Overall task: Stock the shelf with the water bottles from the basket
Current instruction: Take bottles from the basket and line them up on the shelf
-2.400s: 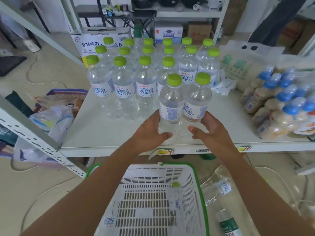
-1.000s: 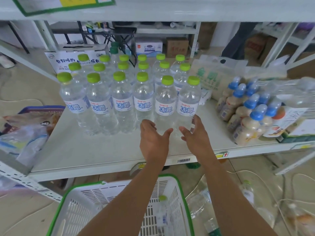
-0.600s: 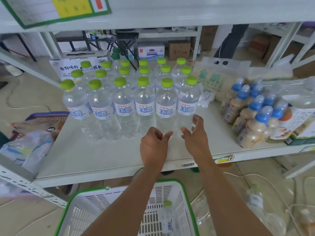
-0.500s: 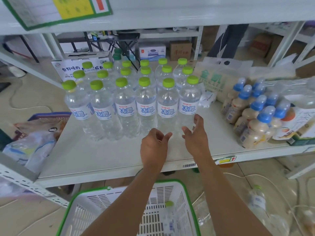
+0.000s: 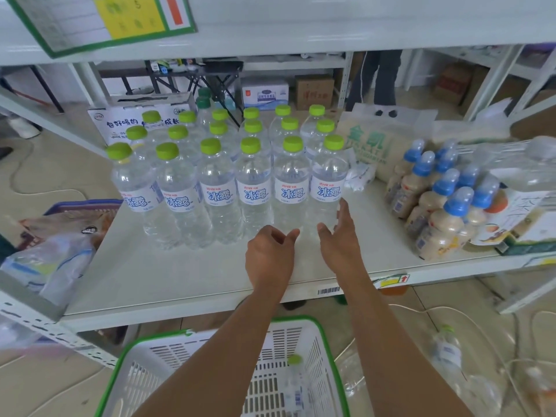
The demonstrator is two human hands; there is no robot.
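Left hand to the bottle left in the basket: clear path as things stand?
Probably yes. The left hand is empty, open over the shelf front edge. The basket sits open-topped directly below, with the remaining bottle lying against its right side. Only the person's own forearms cross above it.

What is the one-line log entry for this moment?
left hand: open, empty | right hand: open, empty | water bottles: upright on shelf | basket: one bottle left

both hands [image 5: 304,254] released, front bottles [image 5: 310,188] aligned
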